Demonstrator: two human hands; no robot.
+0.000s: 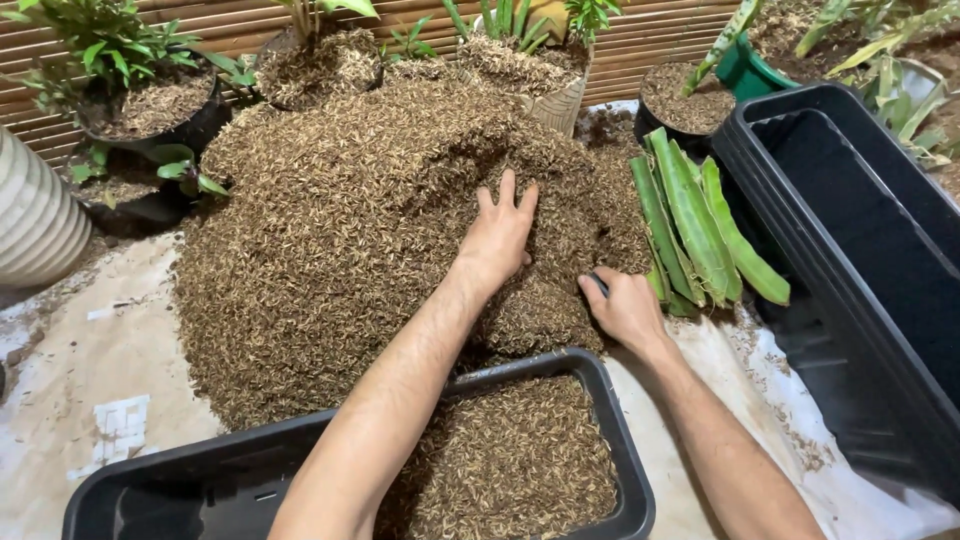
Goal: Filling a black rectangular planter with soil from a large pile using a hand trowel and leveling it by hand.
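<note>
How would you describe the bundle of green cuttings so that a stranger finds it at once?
Start from the big heap of brown husk mulch in the middle. At its right edge, beside the right hand, lies the bundle of green cuttings, next to the empty black trough. Unlike the potted plants behind, these long, fleshy stalks lie loose and unplanted.

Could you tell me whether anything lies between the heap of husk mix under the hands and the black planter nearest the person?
Nothing visible does. The left hand and right hand rest on the husk heap, whose near edge runs right up to the rim of the black planter, already partly filled. The cut green leaves lie off to the side.
</note>
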